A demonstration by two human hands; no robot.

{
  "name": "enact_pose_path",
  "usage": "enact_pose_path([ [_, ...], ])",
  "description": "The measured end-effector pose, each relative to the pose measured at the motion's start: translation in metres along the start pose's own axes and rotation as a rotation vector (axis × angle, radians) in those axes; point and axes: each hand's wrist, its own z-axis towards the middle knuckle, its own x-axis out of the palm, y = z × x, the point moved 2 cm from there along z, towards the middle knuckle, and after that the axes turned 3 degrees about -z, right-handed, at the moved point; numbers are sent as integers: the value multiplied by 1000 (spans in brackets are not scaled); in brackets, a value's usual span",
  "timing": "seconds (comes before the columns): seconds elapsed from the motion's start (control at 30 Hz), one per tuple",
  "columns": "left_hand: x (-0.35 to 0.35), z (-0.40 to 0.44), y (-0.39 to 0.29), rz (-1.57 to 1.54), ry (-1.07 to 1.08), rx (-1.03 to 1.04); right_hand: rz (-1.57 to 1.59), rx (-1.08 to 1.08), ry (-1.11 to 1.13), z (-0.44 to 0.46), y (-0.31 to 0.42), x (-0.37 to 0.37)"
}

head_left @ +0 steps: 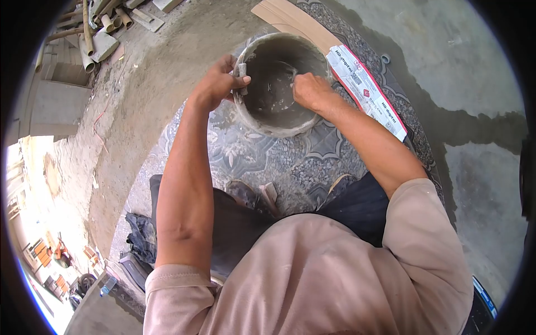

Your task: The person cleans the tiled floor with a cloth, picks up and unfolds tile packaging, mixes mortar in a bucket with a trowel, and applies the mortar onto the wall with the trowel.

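In front of me a round bucket [287, 133] with a mud-caked rim stands on patterned tiles, with wet grey mix [268, 92] inside. My left hand [218, 84] grips its left rim, the thumb lying over the pale handle grip [243, 77]. Inside the bucket's right half is my right hand [314, 92], closed like a fist above the mix. A thin light shape shows just beyond its knuckles, but what the fingers hold is hidden.
A cardboard strip [298, 22] and a printed white-red packaging strip [368, 92] lie right of the bucket. Between my feet is a small block [269, 192]. Pipes and rubble [89, 42] lie at upper left, a dark crumpled bag [140, 237] at lower left.
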Motion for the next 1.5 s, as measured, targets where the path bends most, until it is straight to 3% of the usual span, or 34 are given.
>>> enact_pose_path([
  [0.23,16,-3,-14,192,17,106,301,104,14,0,-9,13],
  [0.3,17,-6,-19,208,4,122,314,111,289,-5,-5,2],
  [0.43,13,-7,-11,163,-29,73,387,168,281,-7,-3,10],
  [0.5,7,-5,1,143,-41,53,287,127,417,-11,2,16],
  [0.53,3,-5,4,118,-63,51,292,130,417,-13,0,25],
  [0.6,5,-7,5,93,-87,53,101,-165,122,-14,-5,45],
  [0.67,7,-7,1,73,-88,60,122,-119,169,-25,-3,13],
  [0.77,5,-6,-2,135,-68,46,88,-67,9,-26,-4,-9],
  [0.87,12,-6,-9,155,-68,83,98,5,-6,-16,4,-20],
  [1.07,22,-3,-16,255,-18,190,132,-50,87,-24,15,3],
  [1.13,21,-1,-16,230,-7,165,130,-123,59,-32,13,0],
  [1.37,20,1,-20,273,30,189,165,-38,65,-51,4,2],
  [1.5,23,-4,-15,273,-1,217,141,-37,211,-57,17,16],
])
